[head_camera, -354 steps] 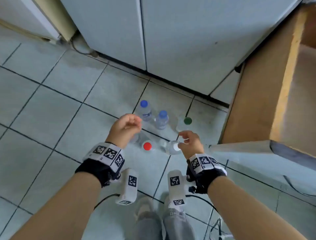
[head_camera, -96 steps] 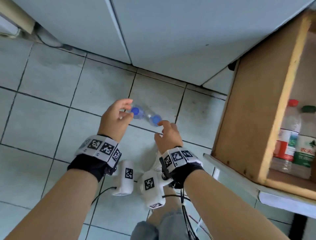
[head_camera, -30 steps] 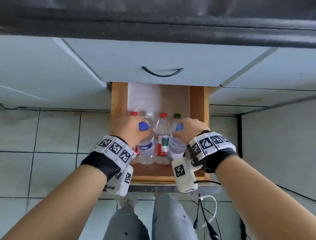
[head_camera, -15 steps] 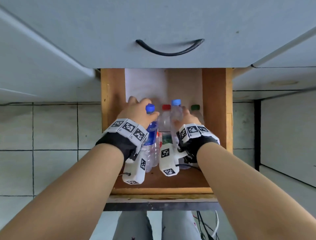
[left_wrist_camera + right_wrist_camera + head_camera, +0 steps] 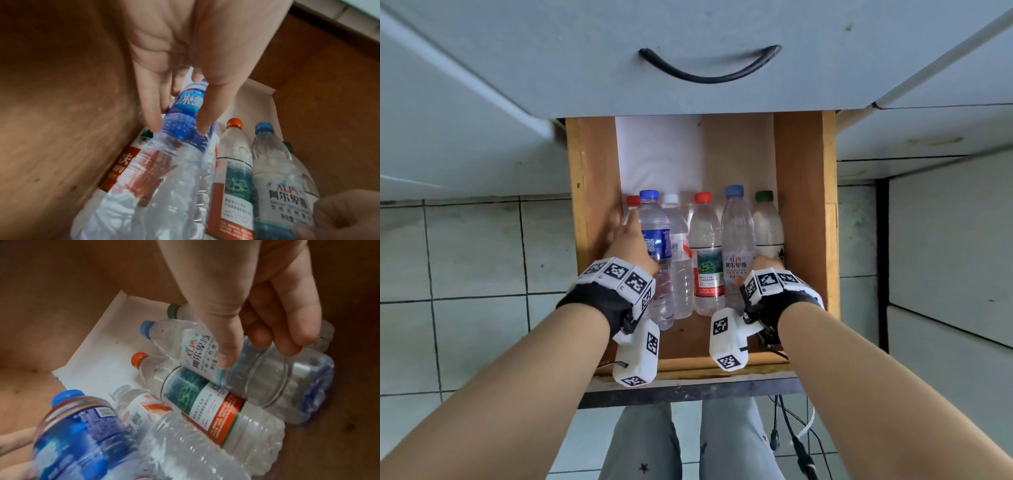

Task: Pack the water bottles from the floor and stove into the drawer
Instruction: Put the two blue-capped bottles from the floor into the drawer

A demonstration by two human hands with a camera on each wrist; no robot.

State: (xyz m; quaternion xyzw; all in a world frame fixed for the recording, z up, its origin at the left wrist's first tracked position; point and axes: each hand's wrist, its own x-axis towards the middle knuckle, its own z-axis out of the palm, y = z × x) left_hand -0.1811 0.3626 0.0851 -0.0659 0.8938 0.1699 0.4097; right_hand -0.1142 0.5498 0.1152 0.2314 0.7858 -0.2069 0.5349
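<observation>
The wooden drawer (image 5: 804,205) stands pulled out, with several water bottles lying side by side in it, caps pointing away from me. My left hand (image 5: 633,236) (image 5: 180,127) grips the blue-label bottle (image 5: 655,236) (image 5: 185,113) (image 5: 82,434) between thumb and fingers; it lies tilted over the bottles at the drawer's left side. My right hand (image 5: 762,263) (image 5: 257,353) holds the blue-capped ALPS bottle (image 5: 736,233) (image 5: 275,178) (image 5: 257,374), thumb on the label and fingers curled over its body. It lies between a red-capped bottle (image 5: 705,260) and a green-capped bottle (image 5: 768,226).
A white paper sheet (image 5: 659,154) lines the drawer's back part. Above hangs a closed drawer front with a black handle (image 5: 709,68). Tiled floor (image 5: 476,257) lies to the left, grey cabinet panels to the right. Cables (image 5: 791,442) dangle near my legs.
Both hands have lowered their blue-capped bottles down among the others in the drawer and slid back along the bottle bodies. The view has moved closer to the drawer.
</observation>
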